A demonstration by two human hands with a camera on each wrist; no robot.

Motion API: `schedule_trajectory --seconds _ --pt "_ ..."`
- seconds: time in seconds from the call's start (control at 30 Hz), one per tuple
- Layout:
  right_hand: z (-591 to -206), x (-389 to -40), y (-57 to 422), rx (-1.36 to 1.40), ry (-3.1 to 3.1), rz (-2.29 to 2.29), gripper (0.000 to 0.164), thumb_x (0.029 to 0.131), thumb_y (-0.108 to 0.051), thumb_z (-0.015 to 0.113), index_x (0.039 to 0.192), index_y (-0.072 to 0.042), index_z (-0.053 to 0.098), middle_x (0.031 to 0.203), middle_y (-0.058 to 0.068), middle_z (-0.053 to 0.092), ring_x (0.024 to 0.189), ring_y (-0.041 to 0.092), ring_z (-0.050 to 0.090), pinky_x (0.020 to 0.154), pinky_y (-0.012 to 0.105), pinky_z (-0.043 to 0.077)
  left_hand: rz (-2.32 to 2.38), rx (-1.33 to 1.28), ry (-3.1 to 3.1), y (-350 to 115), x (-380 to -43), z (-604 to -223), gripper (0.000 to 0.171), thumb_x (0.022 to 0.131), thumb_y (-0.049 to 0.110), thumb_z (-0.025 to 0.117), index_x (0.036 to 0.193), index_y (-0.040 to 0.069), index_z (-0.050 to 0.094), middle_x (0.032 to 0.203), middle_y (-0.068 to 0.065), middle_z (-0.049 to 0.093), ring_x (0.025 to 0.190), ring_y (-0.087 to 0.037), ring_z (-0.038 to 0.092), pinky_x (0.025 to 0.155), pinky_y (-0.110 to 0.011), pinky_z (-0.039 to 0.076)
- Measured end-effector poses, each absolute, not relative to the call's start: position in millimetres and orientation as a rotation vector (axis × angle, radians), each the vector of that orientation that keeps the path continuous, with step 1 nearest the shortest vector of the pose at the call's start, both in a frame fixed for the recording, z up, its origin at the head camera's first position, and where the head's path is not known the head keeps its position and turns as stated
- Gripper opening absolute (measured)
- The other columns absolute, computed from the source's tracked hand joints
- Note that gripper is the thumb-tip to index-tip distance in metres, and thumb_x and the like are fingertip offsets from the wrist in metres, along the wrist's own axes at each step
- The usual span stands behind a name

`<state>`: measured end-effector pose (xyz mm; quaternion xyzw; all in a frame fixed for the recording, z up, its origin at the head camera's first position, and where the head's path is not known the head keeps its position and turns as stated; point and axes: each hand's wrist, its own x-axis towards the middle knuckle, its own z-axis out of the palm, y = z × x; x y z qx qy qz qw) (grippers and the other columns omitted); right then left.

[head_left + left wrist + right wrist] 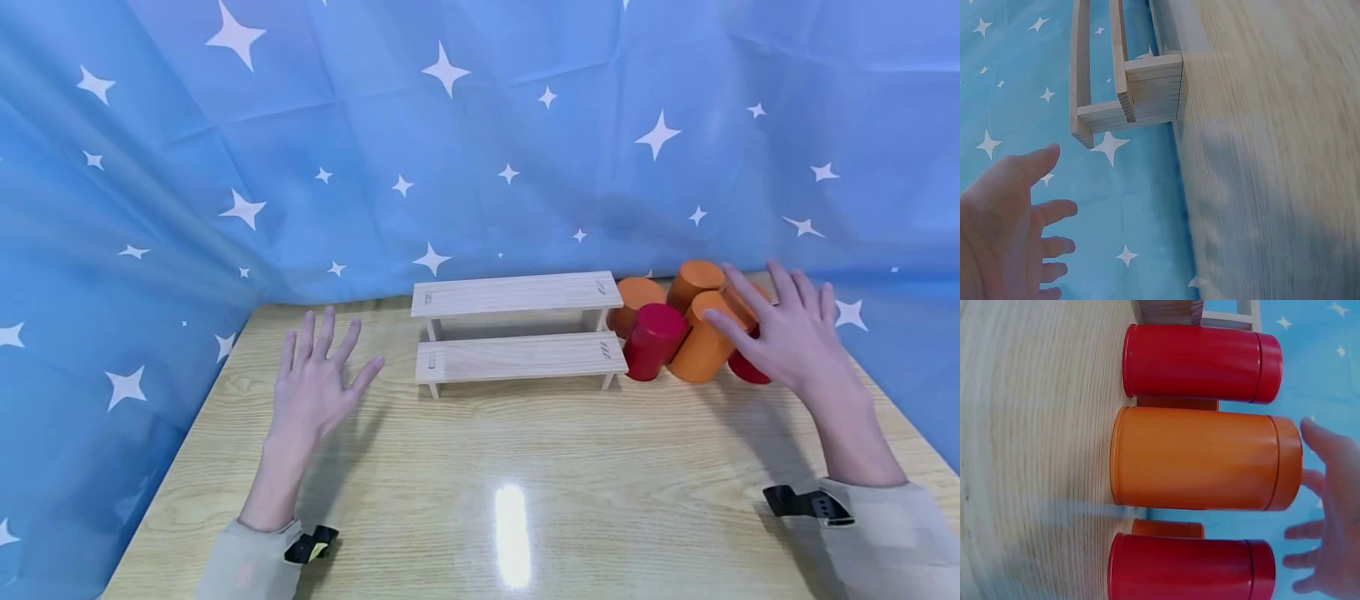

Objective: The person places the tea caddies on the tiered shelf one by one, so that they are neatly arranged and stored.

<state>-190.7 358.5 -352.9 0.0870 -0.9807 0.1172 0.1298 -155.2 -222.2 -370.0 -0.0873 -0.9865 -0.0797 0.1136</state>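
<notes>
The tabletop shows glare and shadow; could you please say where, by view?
Head view: glare strip at bottom centre of the tabletop, shadows beside left hand and right hand; left wrist view: soft shadow, lower right; right wrist view: faint pale streak and dim patch, left.

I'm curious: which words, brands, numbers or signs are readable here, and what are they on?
None are readable.
The red and orange canisters show no lettering.
The blue cloth bears only white stars.
Small marks on the wooden stand and black wristbands are too unclear to read.
</notes>
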Motion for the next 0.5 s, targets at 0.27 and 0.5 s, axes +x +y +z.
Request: schedule_trajectory --seconds 0.27,0.5 --pt "-351.6 -189.8 364.9 0.229 -2.849 0.412 0.076 0.101 -0.054 0.051 0.163 -0.023 0.019 0.16 0.034 0.006 0.144 0.059 0.003 0.113 0.068 -0.015 -0.295 -0.254 -2.915 -219.6 -155.5 -372.0 0.074 0.103 0.063 0.037 0.158 0.014 0.034 0.163 -0.024 0.019 0.151 -0.045 0.011 0.121 -0.059 0.006" --pt "-350.6 -189.7 372.1 0.228 -2.8 0.492 0.076 0.101 -0.05 0.055 0.162 -0.018 0.023 0.159 0.036 0.009 0.144 0.058 0.007 0.114 0.068 -0.012 -0.382 -0.258 -2.936 -209.2 -156.4 -373.9 0.074 0.103 0.064 0.035 0.158 0.014 0.036 0.16 -0.028 0.023 0.149 -0.045 0.016 0.12 -0.06 0.014"
